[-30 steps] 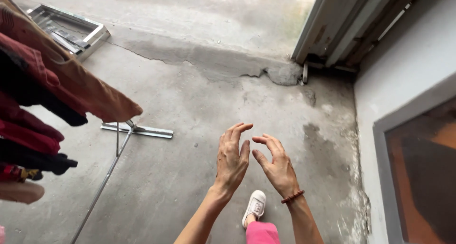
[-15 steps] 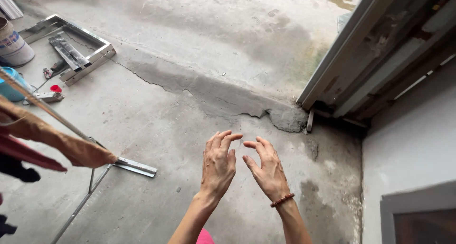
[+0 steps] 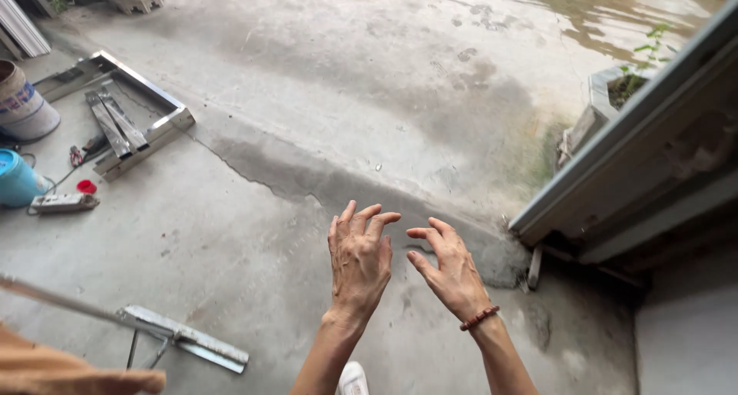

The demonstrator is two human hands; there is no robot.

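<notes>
Both hands, left hand (image 3: pixel 360 260) and right hand (image 3: pixel 452 270), hover empty with fingers spread, close together but apart, above a cracked, damp concrete floor (image 3: pixel 369 110) in an outdoor yard. One metal frame (image 3: pixel 115 118) lies far left beside one white bucket (image 3: pixel 23 103), one blue container (image 3: pixel 15 178) and one power strip (image 3: pixel 63 203). One steel rack foot (image 3: pixel 184 337) rests nearest the left hand; one beaded bracelet (image 3: pixel 480 318) circles the right wrist.

- only thing with a label is the round white bucket (image 3: pixel 23 103) at the far left edge, standing on the concrete just above the blue plastic tub; a band around its side is printed in blue and red
- no signs, no screens, no other packaging anywhere
</notes>
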